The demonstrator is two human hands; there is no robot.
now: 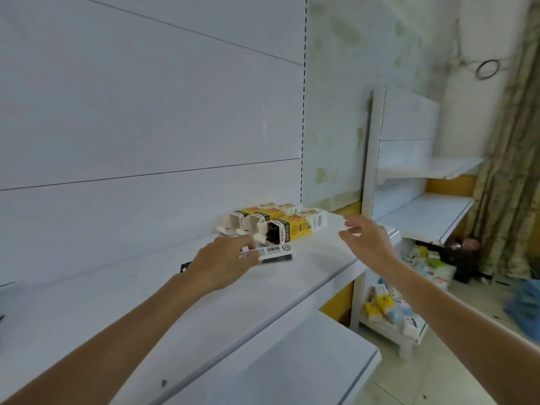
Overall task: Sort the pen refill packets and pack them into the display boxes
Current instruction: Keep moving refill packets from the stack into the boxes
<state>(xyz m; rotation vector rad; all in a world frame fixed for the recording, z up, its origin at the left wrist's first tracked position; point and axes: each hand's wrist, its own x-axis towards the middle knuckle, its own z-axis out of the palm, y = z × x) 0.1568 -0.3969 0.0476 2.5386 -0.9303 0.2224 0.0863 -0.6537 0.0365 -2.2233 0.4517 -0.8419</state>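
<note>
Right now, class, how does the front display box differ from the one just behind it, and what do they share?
The front box shows dark packets in its open end; the middle box looks empty. The front box lies nearer the shelf edge; the middle box nearer the back panel. Both are yellow, on their sides, flaps open leftward.

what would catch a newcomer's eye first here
The yellow display boxes stand out first, lying side by side at the back of the white shelf with their open ends facing left. Just in front of them the left hand holds refill packets with barcodes showing. The right hand hovers open to the right of the boxes.
</note>
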